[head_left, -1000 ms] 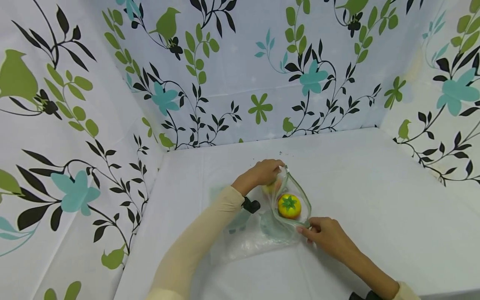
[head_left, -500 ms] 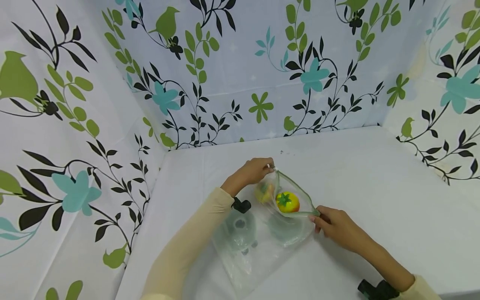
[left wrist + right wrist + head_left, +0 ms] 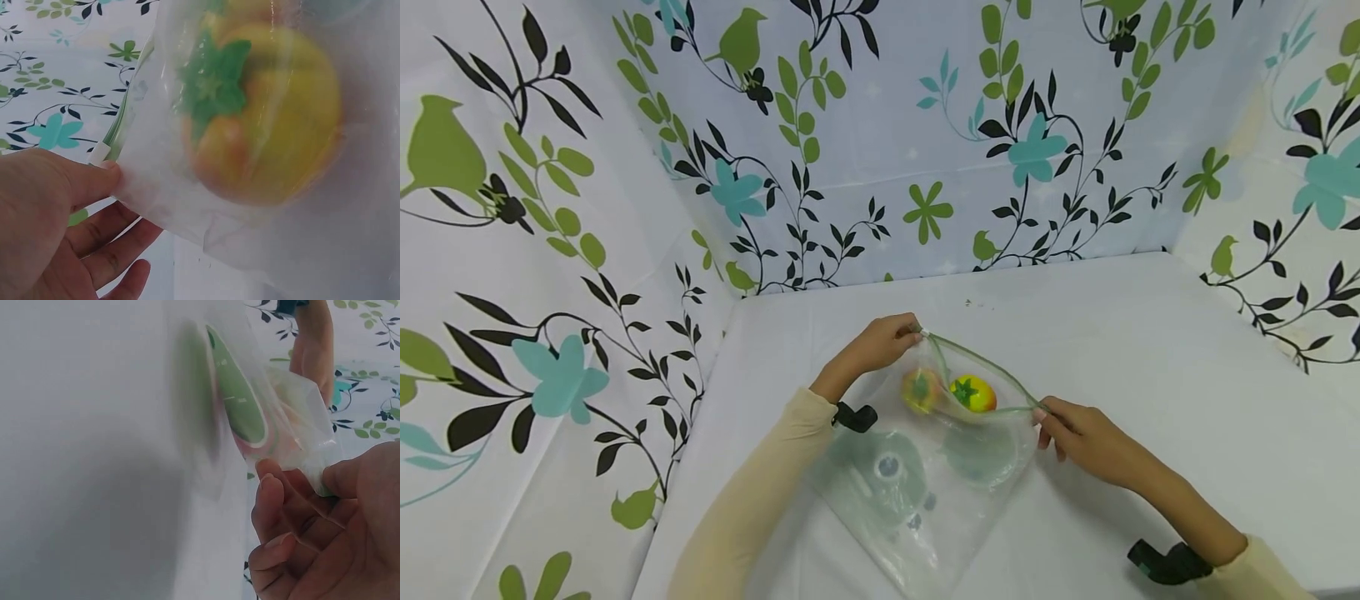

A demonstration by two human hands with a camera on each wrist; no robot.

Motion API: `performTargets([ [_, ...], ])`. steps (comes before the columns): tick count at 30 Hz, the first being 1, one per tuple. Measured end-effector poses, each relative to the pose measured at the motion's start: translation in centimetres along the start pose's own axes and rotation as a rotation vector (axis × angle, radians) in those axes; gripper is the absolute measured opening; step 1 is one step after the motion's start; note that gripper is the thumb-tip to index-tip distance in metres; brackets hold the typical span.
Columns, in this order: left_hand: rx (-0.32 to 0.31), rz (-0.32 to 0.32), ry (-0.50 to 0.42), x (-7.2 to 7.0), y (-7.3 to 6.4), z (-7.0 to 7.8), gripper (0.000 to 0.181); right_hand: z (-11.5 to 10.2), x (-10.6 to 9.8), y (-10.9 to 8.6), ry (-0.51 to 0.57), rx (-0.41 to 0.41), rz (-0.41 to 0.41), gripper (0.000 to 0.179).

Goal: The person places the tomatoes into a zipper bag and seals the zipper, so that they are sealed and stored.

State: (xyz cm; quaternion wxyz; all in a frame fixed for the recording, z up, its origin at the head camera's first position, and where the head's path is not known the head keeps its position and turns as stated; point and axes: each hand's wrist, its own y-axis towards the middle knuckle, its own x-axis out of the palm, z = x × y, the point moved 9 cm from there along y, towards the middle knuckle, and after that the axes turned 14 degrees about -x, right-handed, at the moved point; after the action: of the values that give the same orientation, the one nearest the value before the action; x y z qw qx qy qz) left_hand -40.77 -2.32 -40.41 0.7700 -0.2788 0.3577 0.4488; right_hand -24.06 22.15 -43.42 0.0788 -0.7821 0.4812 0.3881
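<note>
A clear zip bag (image 3: 951,521) with a green zip edge and printed pale green patches lies across the white table, its mouth spread wide. Two yellow-orange, tomato-like fruits with green star-shaped tops are in it: one fruit (image 3: 976,395) shows through the mouth, the other fruit (image 3: 920,390) through the plastic to its left. My left hand (image 3: 883,342) pinches the far left corner of the mouth beside a white zip slider (image 3: 100,153). At the right corner, thumb and fingers of my right hand (image 3: 1086,442) pinch the edge; its other fingers curl loosely below (image 3: 275,550).
Cloth printed with leaves, birds and flowers (image 3: 850,175) hangs behind and on both sides of the white table (image 3: 1120,333). Black wrist cameras sit on the left wrist (image 3: 855,417) and right wrist (image 3: 1168,562).
My left hand has moved left and my right hand right and slightly away, stretching the mouth wider. The bag's lower part has swung round and spread toward me, and the fruits have shifted slightly left.
</note>
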Motion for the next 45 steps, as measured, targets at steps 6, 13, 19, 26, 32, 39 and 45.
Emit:
performTargets([
  [6,0.012,0.002,-0.079,-0.9,-1.3,-1.0,0.017,0.2,-1.6,0.2,-0.081,0.011,0.029,0.026],
  [13,0.013,-0.008,-0.172,-1.5,-2.7,-2.5,0.017,0.2,-3.1,0.6,-0.152,-0.009,0.062,0.027],
  [19,0.039,-0.012,-0.223,-1.5,-3.5,-2.4,0.017,0.2,-3.1,1.0,-0.158,-0.02,0.064,0.027],
  [26,0.042,0.004,-0.25,-1.5,-4.1,-2.4,0.019,-0.1,-3.3,1.6,-0.183,-0.041,0.116,0.024],
  [32,-0.01,-0.015,-0.367,-1.6,-4.9,-4.3,0.022,-0.2,-4.0,1.7,-0.247,-0.063,0.213,0.019],
  [39,-0.041,-0.011,-0.417,-1.8,-6.0,-6.2,0.027,-0.1,-4.4,1.9,-0.243,-0.064,0.256,0.024],
  [45,-0.057,0.0,-0.418,-1.8,-6.2,-7.0,0.025,0.6,-4.2,2.3,-0.239,-0.068,0.237,0.025],
])
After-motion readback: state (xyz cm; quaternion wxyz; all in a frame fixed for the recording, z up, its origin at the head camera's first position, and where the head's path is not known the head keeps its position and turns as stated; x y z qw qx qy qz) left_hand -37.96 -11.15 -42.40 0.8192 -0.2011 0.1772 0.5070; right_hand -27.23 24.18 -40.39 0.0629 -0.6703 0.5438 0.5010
